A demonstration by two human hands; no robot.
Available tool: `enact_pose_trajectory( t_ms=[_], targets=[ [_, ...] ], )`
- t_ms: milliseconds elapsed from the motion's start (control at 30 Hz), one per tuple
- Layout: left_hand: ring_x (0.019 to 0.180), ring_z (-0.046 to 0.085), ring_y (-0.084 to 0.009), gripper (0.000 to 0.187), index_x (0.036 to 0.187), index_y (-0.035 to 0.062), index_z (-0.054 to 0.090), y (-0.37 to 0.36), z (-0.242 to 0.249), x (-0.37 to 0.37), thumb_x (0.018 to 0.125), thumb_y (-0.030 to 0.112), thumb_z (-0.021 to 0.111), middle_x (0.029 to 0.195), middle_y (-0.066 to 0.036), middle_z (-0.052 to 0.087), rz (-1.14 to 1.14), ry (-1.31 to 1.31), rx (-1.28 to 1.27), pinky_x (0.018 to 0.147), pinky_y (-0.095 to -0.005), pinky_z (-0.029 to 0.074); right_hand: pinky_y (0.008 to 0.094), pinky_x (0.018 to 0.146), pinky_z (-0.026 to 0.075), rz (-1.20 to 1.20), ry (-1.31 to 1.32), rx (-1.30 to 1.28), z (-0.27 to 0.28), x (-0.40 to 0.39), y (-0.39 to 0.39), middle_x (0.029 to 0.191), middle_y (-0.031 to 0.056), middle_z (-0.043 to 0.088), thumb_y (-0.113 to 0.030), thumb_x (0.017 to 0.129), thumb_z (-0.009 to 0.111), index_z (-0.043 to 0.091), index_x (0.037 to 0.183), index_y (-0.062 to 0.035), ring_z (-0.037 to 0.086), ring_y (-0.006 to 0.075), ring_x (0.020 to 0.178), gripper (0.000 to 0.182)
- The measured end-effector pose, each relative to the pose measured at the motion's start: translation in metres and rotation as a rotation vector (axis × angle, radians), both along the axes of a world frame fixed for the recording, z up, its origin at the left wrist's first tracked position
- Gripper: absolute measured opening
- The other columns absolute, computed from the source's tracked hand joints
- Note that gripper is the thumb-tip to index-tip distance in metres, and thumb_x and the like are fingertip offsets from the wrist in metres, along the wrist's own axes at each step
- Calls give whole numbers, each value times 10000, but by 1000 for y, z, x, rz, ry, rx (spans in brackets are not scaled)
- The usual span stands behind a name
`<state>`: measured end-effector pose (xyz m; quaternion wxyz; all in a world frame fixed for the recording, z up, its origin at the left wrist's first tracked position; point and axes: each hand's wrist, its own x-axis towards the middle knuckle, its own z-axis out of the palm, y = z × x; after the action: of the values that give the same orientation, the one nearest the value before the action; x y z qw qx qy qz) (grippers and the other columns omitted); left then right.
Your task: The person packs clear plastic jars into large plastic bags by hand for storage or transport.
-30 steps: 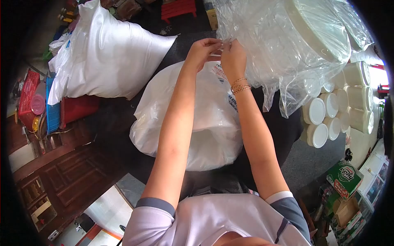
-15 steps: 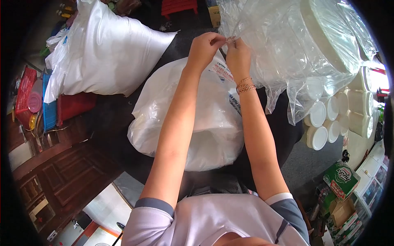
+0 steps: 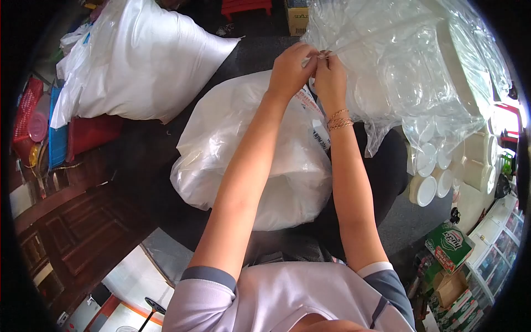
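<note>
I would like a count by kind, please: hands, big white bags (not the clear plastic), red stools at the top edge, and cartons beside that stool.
Hands: 2, left hand and right hand
Big white bags: 2, full sack and lap bag
Red stool: 1
Yellow-brown carton: 1
Total: 6

Pale lilac top point(image 3: 282, 293) with short sleeves, dark grey cuffs point(image 3: 213, 274) (one white-edged), and gold-toned wrist chains point(image 3: 339, 119).
</note>
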<state>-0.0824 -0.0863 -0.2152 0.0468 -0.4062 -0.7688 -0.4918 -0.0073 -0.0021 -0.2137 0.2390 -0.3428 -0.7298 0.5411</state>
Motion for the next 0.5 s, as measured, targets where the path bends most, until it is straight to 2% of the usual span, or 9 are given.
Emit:
enact_pose_trajectory(
  t_ms=[133, 233, 333, 433, 500],
  targets=[
    [848, 685, -198, 167, 989, 32, 694, 4, -15, 0, 875, 155, 687, 933, -99, 701, 75, -203, 103, 758, -327, 533, 467, 749, 487, 30, -90, 39, 7, 3, -2, 882, 271, 667, -201, 962, 542, 619, 979, 43, 642, 444, 860, 256],
    [814, 697, -234, 189, 961, -7, 688, 6, -20, 5, 851, 144, 666, 923, -127, 710, 143, -368, 157, 735, -338, 537, 469, 736, 493, 15, -114, 84, 11, 2, -6, 859, 268, 670, -198, 958, 548, 617, 981, 39, 647, 448, 841, 248],
    [814, 685, -178, 192, 962, -26, 701, 10, -25, 4, 851, 129, 672, 892, -99, 721, 143, -834, 255, 736, -321, 537, 477, 729, 492, 1, -78, 126, 2, 2, -4, 839, 267, 669, -197, 952, 554, 616, 977, 39, 648, 452, 835, 245],
    [865, 679, -188, 205, 1007, 10, 709, -1, -37, 2, 857, 149, 706, 929, -33, 698, 104, -1271, 304, 774, -274, 524, 483, 726, 489, -2, -115, 151, 2, 5, -5, 838, 268, 667, -196, 949, 553, 616, 961, 41, 643, 457, 838, 245],
    [868, 682, -185, 199, 1025, 12, 712, 1, -38, 3, 874, 139, 690, 936, -52, 710, 95, -972, 225, 778, -284, 532, 487, 722, 485, -4, -127, 96, 4, 2, -3, 837, 268, 664, -196, 949, 550, 614, 946, 43, 637, 463, 833, 247]
  ],
)
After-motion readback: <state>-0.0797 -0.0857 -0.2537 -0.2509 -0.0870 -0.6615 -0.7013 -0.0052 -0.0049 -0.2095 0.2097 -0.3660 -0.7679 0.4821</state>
